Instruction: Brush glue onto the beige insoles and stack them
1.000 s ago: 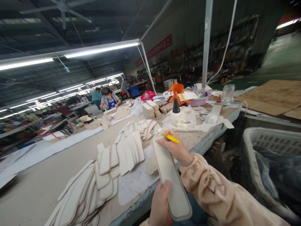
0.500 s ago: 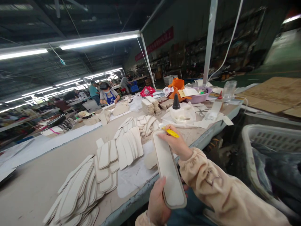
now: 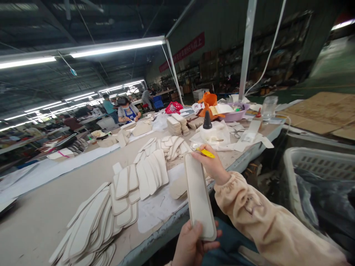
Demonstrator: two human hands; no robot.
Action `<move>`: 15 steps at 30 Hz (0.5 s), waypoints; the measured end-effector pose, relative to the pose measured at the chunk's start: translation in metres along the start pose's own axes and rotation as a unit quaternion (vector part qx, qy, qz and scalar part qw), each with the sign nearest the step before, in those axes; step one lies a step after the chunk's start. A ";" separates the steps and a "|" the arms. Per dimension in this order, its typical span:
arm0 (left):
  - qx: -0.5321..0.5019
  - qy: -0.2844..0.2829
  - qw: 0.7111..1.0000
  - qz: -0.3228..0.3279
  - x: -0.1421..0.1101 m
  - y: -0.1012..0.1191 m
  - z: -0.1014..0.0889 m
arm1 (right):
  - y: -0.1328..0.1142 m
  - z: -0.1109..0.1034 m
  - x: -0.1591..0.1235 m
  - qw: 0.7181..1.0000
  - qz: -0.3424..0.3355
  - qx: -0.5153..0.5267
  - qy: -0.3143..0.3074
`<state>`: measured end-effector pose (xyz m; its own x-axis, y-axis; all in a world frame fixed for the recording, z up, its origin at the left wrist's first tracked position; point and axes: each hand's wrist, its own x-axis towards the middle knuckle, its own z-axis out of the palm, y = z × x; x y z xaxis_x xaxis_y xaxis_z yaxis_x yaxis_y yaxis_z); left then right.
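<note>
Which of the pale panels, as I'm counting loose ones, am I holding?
The long, round-cornered panel gripped by your left hand and right hand; the nearby panels lie in overlapping groups on the table.

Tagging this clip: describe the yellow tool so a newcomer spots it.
Start at the worktable, then the pale panel at its near edge. The right hand holds the yellow tool by the panel's far end; its vivid color contrasts with the pale pieces nearby.

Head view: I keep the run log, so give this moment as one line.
left hand: holds pale panel at lower end | right hand: holds yellow-handled tool, touches panel's upper end | table: fanned pale pieces
</note>
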<state>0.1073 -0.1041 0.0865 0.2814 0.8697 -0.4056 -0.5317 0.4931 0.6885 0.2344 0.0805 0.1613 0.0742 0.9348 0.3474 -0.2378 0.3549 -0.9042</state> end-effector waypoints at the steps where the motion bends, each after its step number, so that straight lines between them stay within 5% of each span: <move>1: 0.002 -0.003 1.000 -0.003 0.000 -0.001 -0.002 | 0.000 -0.001 -0.001 1.000 0.003 -0.001 -0.007; 9: 0.013 -0.010 1.000 -0.005 -0.006 -0.002 -0.009 | 0.000 -0.009 -0.005 0.993 -0.049 -0.105 -0.026; 15: 0.037 0.109 0.993 0.008 0.008 0.011 -0.022 | 0.023 -0.019 0.009 0.952 -0.105 -0.283 -0.057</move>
<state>0.0863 -0.0925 0.0772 0.0906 0.8557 -0.5094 -0.4722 0.4873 0.7346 0.2477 0.0968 0.1389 -0.0511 0.8459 0.5309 0.3334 0.5155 -0.7894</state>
